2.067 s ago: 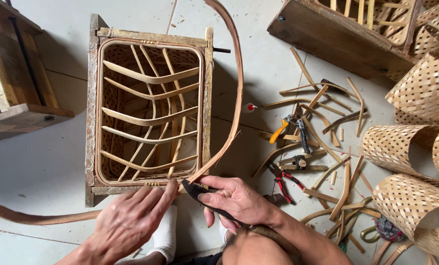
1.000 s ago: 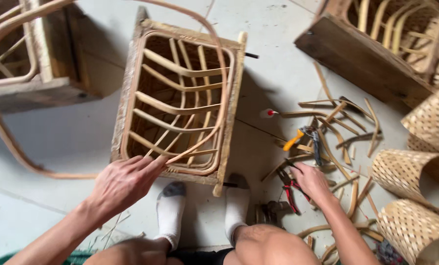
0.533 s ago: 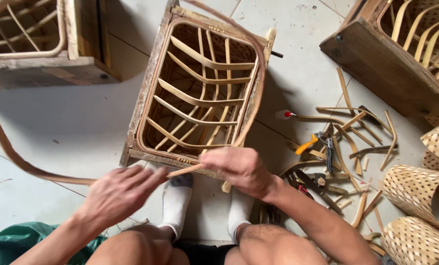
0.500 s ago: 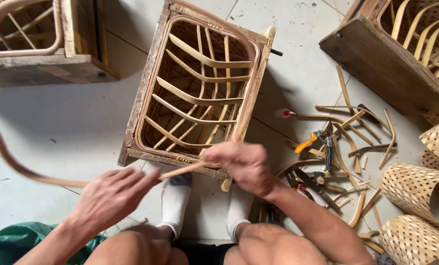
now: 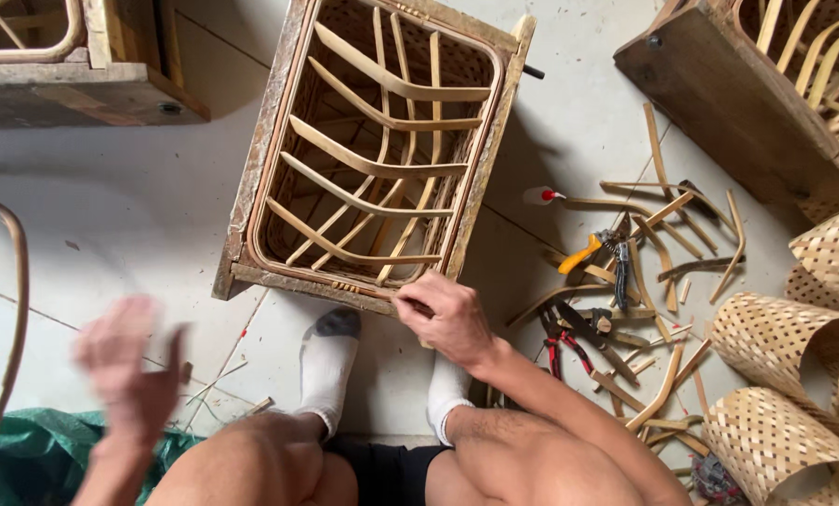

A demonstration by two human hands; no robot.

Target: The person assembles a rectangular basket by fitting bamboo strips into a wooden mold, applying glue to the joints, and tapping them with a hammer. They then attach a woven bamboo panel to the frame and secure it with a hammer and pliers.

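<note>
Pale tiled floor [image 5: 110, 215] carrying square wooden frame with curved rattan ribs [image 5: 382, 150]. Right hand [image 5: 447, 314] pinching thin springy rattan strip [image 5: 368, 291] at frame's near edge; light, stiffish. Left hand [image 5: 129, 361] blurring in air, fingers spread, holding nothing.

Rattan frame [image 5: 382, 150] lying tilted, apparently inside wooden mould [image 5: 251, 169].

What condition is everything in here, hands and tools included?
Right hand: pinching a thin cane strip against the square wooden frame's near edge.
Left hand: blurred, empty, off the frame.
Yellow-handled pliers: lying on the floor.
Red-handled cutters: lying on the floor.
Woven bamboo rolls: curled, on their sides.
</note>
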